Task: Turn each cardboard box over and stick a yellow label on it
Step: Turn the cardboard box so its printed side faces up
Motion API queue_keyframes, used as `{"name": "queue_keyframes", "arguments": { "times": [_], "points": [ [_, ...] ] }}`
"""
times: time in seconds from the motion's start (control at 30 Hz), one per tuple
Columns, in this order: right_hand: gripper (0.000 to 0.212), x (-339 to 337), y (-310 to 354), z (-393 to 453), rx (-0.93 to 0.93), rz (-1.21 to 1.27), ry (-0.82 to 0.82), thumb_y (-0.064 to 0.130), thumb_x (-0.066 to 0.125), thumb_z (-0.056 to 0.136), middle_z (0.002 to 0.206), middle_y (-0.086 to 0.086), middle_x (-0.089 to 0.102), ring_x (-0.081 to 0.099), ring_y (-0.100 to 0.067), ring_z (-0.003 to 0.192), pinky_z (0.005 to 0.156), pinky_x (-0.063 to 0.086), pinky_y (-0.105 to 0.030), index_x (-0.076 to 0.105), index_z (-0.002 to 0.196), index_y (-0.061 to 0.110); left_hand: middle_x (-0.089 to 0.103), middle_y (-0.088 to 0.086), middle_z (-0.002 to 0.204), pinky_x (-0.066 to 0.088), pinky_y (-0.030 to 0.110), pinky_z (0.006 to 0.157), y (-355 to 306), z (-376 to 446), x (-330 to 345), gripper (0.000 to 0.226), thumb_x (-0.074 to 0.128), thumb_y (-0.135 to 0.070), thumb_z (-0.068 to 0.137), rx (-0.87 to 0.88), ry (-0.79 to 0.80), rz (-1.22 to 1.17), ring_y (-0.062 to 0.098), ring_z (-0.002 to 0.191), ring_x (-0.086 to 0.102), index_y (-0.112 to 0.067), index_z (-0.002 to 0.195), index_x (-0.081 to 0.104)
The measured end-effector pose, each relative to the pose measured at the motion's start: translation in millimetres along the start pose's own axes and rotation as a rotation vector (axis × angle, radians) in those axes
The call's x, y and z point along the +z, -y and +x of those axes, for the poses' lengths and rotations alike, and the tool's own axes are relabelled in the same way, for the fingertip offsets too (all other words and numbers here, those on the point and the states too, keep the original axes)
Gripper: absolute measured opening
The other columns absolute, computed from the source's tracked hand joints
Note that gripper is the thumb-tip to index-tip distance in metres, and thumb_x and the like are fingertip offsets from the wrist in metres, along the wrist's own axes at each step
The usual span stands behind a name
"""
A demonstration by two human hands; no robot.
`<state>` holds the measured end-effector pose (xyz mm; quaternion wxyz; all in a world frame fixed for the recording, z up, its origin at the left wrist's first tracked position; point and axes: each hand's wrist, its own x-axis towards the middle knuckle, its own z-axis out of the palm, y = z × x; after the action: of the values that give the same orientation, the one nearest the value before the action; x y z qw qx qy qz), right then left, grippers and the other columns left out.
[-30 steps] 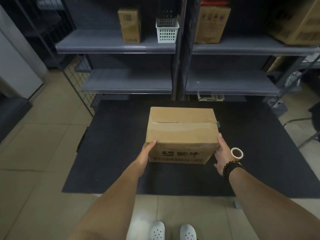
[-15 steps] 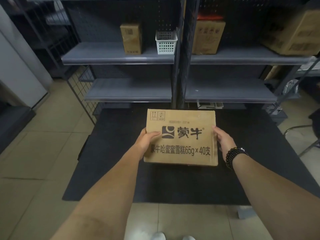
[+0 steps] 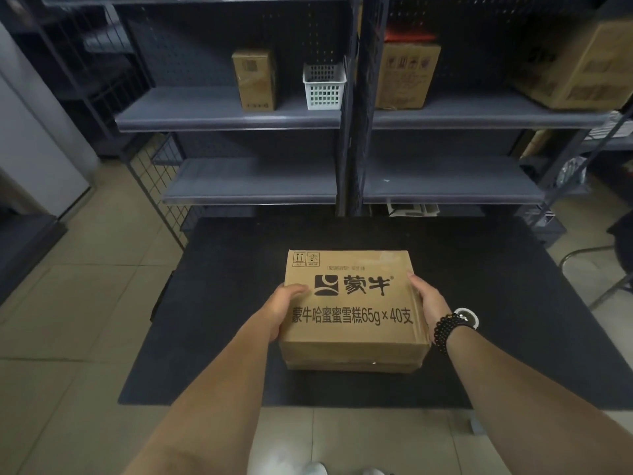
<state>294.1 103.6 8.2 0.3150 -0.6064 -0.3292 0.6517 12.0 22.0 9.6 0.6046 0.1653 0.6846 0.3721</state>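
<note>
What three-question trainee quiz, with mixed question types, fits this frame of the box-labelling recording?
1. True or false: a yellow label is already stuck on the upward face of the cardboard box.
2. Which hand has a black bead bracelet on its wrist: A left hand, B right hand?
3. Fill in: the white basket stands on the ___ shelf.

Key: 1 false, no label shows on it; 2 B; 3 upper.

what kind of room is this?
Probably a stockroom or small warehouse: dark metal shelving holding cardboard cartons, a printed shipping box on a black work table, and a tiled floor.
</note>
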Motion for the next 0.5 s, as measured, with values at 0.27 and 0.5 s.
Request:
{"name": "queue_keyframes", "arguments": {
  "times": [0.27,0.5],
  "points": [
    [0.085,4,-15,0,-0.011,-0.042,0.018,0.067,0.073,0.056,0.116,-0.013,0.071,0.069,-0.036,0.104,0.096,0.051,-0.06,0.06,0.127,0.021,0.072,0.01,0.117,0.047,0.053,0.105,9,9,-4,0.079,0.054,-0.082,0.071,-0.088,-0.032,0.095,0.031,0.107,0.069,-0.031,0.131,0.056],
    [0.085,-15,-8,2,-0.088,-0.101,-0.071,0.066,0.062,0.08,0.146,-0.003,0.048,0.047,-0.027,0.132,0.109,0.034,-0.048,0.042,0.147,0.018,0.033,0.012,0.163,0.025,0.06,0.119,-18,23,3,0.1,0.04,-0.084,0.079,-0.013,-0.255,0.259,0.039,0.146,0.035,-0.029,0.16,0.021]
  ]
}}
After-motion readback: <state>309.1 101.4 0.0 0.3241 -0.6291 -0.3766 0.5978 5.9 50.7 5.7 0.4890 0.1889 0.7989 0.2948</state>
